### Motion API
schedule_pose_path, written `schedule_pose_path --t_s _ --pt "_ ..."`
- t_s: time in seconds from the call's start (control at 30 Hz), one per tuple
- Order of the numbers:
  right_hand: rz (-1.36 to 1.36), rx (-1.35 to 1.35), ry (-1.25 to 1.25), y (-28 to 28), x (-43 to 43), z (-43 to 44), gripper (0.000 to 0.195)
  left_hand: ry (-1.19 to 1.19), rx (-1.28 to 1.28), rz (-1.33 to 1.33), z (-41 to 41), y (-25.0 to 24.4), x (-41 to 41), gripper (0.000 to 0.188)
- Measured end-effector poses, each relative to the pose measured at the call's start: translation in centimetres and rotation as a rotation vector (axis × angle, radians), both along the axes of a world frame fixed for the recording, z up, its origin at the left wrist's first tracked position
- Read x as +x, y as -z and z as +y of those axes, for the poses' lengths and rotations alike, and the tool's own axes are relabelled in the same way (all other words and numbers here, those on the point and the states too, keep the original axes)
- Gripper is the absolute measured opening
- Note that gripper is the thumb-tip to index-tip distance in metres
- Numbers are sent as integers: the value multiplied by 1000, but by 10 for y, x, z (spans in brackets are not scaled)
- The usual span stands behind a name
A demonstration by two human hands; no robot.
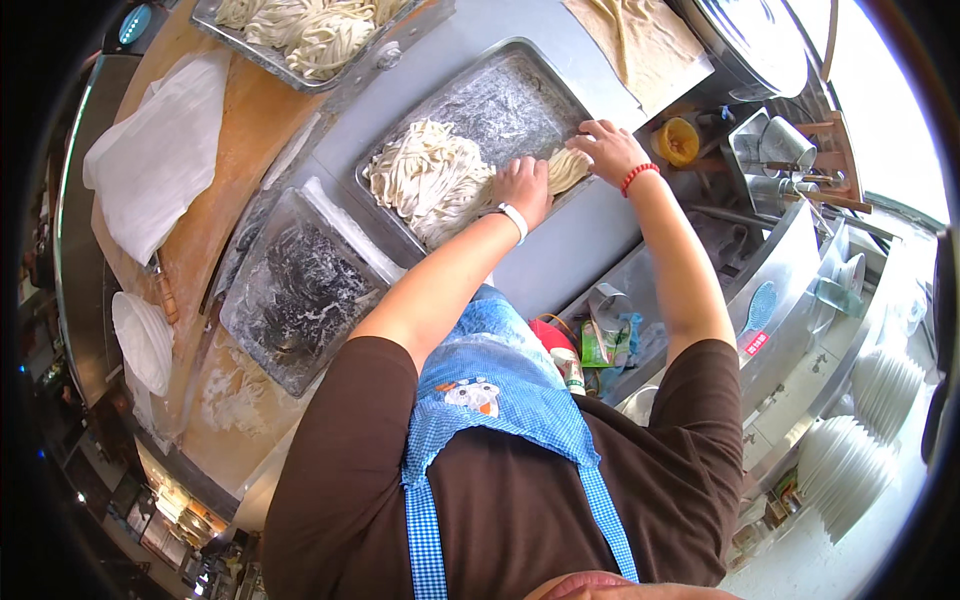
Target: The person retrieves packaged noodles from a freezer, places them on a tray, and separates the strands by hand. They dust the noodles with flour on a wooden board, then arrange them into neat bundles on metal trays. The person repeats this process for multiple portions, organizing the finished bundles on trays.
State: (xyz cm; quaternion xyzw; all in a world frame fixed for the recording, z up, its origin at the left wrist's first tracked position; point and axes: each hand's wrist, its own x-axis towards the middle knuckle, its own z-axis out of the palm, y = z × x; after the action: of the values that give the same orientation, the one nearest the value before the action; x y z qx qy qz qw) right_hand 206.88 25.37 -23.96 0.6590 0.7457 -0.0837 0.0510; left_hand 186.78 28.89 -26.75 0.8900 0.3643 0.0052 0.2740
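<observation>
A bundle of fresh noodles (568, 171) stretches between my two hands at the near right corner of a floured metal tray (517, 90). My left hand (523, 187), with a white band at the wrist, has its fingers curled over the bundle's left end. On the right end are the bent fingers of my right hand (611, 150), above a red bead bracelet. A loose heap of floured noodles (431, 176) fills the tray's left side, close to my left hand. My palms and the undersides of my fingers are hidden.
Another tray (300, 82) of noodles sits at the upper left. A floured bin (292, 292) stands nearer me, beside a wooden worktop (247, 120) with a white cloth (165, 150). To the right are a large pot (750, 45), a yellow container (676, 142) and stacked plates (844, 472).
</observation>
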Motion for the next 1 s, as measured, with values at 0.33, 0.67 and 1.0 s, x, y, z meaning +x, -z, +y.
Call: schedule_pose_path --t_s 0.33,0.67,1.0 --pt "-246 22 -179 32 -10 0 36 -79 12 -181 -14 23 -16 41" --pt "456 128 41 -13 -131 22 50 -14 -236 -622 -64 -85 -231 16" --pt "1089 -273 -566 -73 -571 21 23 -1311 215 -563 -140 -68 -595 15"
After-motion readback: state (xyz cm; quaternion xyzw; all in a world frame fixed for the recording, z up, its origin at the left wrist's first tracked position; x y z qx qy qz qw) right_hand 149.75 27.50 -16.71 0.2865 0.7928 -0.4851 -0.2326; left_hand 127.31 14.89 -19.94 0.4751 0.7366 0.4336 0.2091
